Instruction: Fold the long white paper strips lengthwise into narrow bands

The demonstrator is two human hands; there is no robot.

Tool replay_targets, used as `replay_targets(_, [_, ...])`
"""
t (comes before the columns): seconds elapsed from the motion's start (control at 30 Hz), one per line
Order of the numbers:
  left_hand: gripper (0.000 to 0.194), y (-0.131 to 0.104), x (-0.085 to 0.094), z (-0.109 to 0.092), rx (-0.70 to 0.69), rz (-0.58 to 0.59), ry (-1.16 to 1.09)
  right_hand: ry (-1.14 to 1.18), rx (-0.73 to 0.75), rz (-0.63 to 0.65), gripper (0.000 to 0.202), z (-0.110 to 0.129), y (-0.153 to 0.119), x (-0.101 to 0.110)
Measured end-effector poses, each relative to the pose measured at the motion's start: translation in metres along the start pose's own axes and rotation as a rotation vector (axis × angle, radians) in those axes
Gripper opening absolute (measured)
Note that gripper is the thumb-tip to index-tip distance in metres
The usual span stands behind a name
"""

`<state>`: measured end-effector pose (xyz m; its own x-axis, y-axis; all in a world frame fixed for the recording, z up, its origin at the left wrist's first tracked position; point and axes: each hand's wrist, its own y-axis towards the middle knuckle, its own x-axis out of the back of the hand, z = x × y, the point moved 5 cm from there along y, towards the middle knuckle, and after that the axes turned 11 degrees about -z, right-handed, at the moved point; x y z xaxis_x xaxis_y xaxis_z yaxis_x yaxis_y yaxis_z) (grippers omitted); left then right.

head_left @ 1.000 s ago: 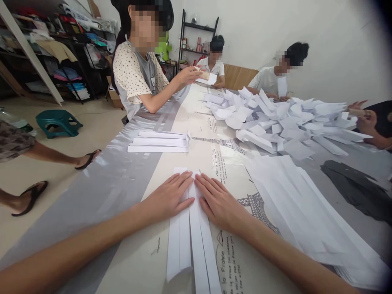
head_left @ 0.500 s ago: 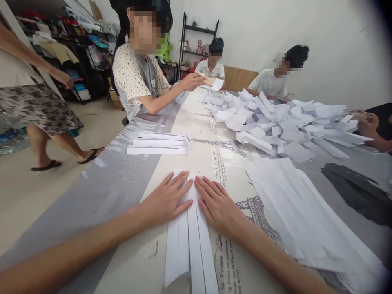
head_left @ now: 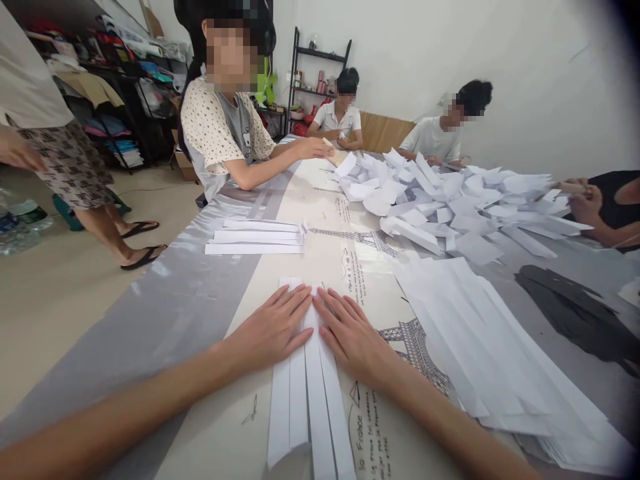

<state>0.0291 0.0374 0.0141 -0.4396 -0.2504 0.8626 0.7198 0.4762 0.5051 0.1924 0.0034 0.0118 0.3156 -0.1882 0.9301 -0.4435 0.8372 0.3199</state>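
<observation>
Long white paper strips (head_left: 315, 407) lie side by side in front of me on the printed tablecloth, their near ends fanning slightly apart. My left hand (head_left: 274, 321) rests flat on the upper left of the strips, fingers stretched out. Opposite it, my right hand (head_left: 353, 330) lies flat along their upper right edge, its fingertips close to those of my left. Neither hand grips anything; both press down on the paper. Parts of the strips are hidden under my fingers. Just beyond, a small set of folded white strips (head_left: 255, 239) lies crosswise on the table.
A stack of white paper sheets (head_left: 490, 340) spreads at right, beside a dark folded item (head_left: 575, 313). Behind it rises a heap of folded white papers (head_left: 450, 200). Several people sit around the table (head_left: 200, 300); another person (head_left: 65, 140) stands at left.
My hands stay almost in place on the strips. The standing person at left has shifted position. The co-worker at far left of the table has lowered their hands toward the tabletop.
</observation>
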Motion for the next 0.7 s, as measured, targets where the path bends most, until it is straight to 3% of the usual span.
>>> replay_targets(0.13, [0.052, -0.001, 0.0, -0.003, -0.025, -0.059, -0.011, 0.034, -0.005, -0.009, 0.058, -0.002, 0.002, 0.001])
replay_targets(0.27, [0.032, 0.0, 0.007, -0.014, -0.106, -0.124, -0.009, 0.083, -0.032, -0.014, 0.056, -0.005, 0.004, 0.005])
replay_targets(0.4, [0.023, 0.002, 0.015, -0.023, -0.195, -0.108, 0.001, 0.078, -0.047, -0.011, 0.051, -0.008, 0.006, 0.008])
replay_targets(0.7, [0.023, 0.003, 0.014, -0.015, -0.136, -0.125, -0.113, 0.034, -0.051, -0.008, 0.055, -0.007, 0.002, 0.0])
